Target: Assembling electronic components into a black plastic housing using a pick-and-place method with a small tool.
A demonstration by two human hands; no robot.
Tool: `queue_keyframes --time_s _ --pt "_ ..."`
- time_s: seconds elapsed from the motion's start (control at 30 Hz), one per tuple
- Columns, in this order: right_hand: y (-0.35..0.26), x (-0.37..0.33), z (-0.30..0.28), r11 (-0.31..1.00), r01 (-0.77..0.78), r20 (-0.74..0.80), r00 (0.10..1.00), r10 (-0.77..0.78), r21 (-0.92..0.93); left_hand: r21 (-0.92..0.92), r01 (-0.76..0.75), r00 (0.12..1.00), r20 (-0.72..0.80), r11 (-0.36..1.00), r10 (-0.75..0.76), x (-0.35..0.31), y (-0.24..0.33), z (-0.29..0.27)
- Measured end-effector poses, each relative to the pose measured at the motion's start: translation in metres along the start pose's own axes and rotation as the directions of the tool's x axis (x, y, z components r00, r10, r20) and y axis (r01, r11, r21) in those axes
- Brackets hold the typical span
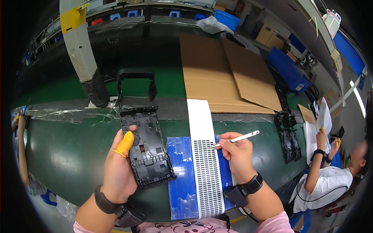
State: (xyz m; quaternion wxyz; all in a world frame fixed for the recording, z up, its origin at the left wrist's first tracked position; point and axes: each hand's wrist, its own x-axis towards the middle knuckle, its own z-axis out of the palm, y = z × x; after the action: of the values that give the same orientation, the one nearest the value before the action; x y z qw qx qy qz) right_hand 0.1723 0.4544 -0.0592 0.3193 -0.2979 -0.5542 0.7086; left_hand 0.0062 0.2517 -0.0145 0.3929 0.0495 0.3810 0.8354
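My left hand, with a yellow finger cot on its thumb, grips a black plastic housing full of ribs and small openings. An open rectangular frame at the housing's far end stands up toward the back. My right hand pinches white-handled tweezers. Their tips reach the upper rows of a white sheet bearing many small black rectangular stickers. Under the sheet lies a blue corrugated plastic board, and the sheet's blank upper part runs beyond it over the green table.
Flat brown cardboard sheets lie across the table's back. Another black plastic housing rests to the right. A white post rises at the back left. A co-worker sits at the right holding papers; another person's arm shows at far left.
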Motion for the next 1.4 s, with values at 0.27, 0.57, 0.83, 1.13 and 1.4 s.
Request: queue_keyframes --time_s 0.27,0.57,0.83,1.13,1.4 --pt "0.0 0.0 -0.002 1.0 0.002 0.024 1.0 -0.003 0.022 0.002 0.007 1.0 0.02 1.0 -0.007 -0.001 -0.01 0.001" --pt "-0.058 -0.079 0.044 0.999 0.036 0.174 0.984 -0.041 0.032 -0.074 0.26 0.959 0.138 0.963 -0.249 -0.019 -0.017 0.003" --pt "-0.022 -0.101 0.072 0.986 0.052 0.123 0.99 -0.073 0.159 -0.087 0.316 0.932 0.212 0.945 -0.292 -0.027 -0.02 0.008" --pt "-0.02 -0.1 0.076 0.987 0.054 0.171 0.982 -0.08 0.152 -0.047 0.281 0.935 0.24 0.959 -0.262 -0.03 -0.02 0.003" --pt "-0.023 -0.097 0.078 0.991 0.047 0.154 0.986 -0.066 0.125 -0.039 0.253 0.944 0.228 0.967 -0.238 -0.029 -0.022 0.003"
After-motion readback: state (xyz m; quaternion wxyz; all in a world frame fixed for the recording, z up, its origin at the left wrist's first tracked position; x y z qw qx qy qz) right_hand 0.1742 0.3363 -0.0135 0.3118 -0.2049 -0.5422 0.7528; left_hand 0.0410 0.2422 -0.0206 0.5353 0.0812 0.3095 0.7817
